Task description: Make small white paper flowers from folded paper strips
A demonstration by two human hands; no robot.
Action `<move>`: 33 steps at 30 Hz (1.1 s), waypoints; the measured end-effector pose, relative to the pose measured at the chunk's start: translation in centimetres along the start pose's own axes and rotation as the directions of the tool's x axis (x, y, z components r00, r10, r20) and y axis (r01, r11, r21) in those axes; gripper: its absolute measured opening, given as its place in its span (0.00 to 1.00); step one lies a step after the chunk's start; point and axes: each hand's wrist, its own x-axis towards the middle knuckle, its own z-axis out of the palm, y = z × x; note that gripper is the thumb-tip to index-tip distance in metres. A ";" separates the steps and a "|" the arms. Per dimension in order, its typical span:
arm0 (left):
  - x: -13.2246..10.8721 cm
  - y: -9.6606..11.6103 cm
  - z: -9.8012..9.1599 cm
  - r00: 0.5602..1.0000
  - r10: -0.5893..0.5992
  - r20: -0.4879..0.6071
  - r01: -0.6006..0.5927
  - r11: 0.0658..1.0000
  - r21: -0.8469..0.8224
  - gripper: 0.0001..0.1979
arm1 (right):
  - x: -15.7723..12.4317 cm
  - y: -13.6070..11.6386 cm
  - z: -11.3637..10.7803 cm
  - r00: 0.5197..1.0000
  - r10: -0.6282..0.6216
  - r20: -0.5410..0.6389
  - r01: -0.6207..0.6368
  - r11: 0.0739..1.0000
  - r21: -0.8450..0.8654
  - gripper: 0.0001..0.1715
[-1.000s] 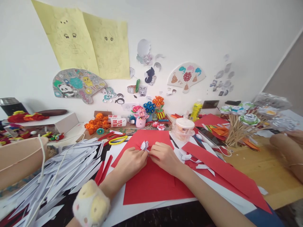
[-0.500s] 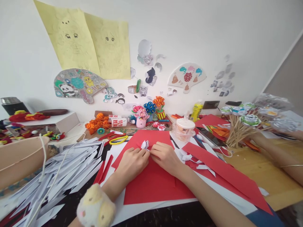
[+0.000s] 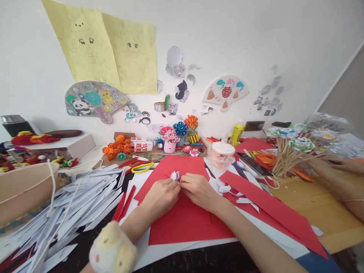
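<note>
A small folded white paper flower [image 3: 175, 176] pokes up between my hands, above red sheets of paper [image 3: 182, 223]. My left hand [image 3: 163, 192] is closed, its fingers pinching the flower's base. Meeting it from the other side, my right hand [image 3: 197, 189] is closed too, fingertips pressed at the same spot. The lower part of the flower is hidden behind my fingers. On my left wrist sits a plush band [image 3: 113, 248]. Folded white paper pieces [image 3: 247, 203] lie right of my right hand.
Many white paper strips [image 3: 71, 201] spread on the left. Scissors with yellow handles [image 3: 142, 167] lie behind them. A lidded cup [image 3: 223, 151] stands behind my right hand. Paper flowers on sticks [image 3: 287, 159] stand at right, near another person's arm [image 3: 332, 185].
The white paper flower has turned and dipped slightly between my fingers. My hands stay nearly in place. At right, the other person's hand has shifted.
</note>
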 end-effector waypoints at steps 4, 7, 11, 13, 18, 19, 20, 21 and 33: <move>0.0 0.2 -0.1 0.991 -0.130 -0.010 0.129 0.990 -0.063 0.08 | 0.1 -0.1 -0.4 0.998 0.058 0.002 -0.058 0.995 0.075 0.12; 0.2 0.4 -0.4 0.977 -0.199 -0.080 0.200 0.980 0.008 0.08 | 0.2 -0.1 -0.6 0.992 0.124 -0.026 -0.121 0.988 0.091 0.10; 0.4 0.8 -0.6 0.963 -0.230 -0.141 0.244 0.965 0.094 0.09 | 0.2 -0.1 -0.6 0.984 0.166 -0.066 -0.160 0.983 0.096 0.09; 0.5 0.9 -0.6 0.975 -0.196 -0.103 0.206 0.973 0.105 0.09 | 0.2 -0.1 -0.5 0.986 0.155 -0.062 -0.150 0.986 0.075 0.11; 0.6 1.0 -0.5 0.994 -0.113 -0.001 0.112 0.984 0.141 0.11 | 0.1 -0.1 -0.5 0.987 0.144 -0.066 -0.143 0.990 0.006 0.12; 0.6 0.9 -0.5 0.995 -0.101 0.009 0.099 0.986 0.136 0.12 | 0.1 -0.1 -0.5 0.987 0.146 -0.070 -0.146 0.989 0.008 0.11; 0.5 0.9 -0.5 0.996 -0.090 0.020 0.087 0.988 0.126 0.12 | 0.1 -0.1 -0.5 0.986 0.148 -0.073 -0.148 0.989 0.017 0.10; 0.5 0.8 -0.5 0.996 -0.080 0.031 0.076 0.991 0.113 0.12 | 0.1 -0.2 -0.5 0.986 0.149 -0.079 -0.147 0.989 0.030 0.09; 0.4 -0.4 -0.7 0.994 -0.029 0.109 0.048 0.984 -0.173 0.09 | 0.2 -0.2 -0.9 0.989 0.149 -0.025 -0.140 0.965 0.221 0.11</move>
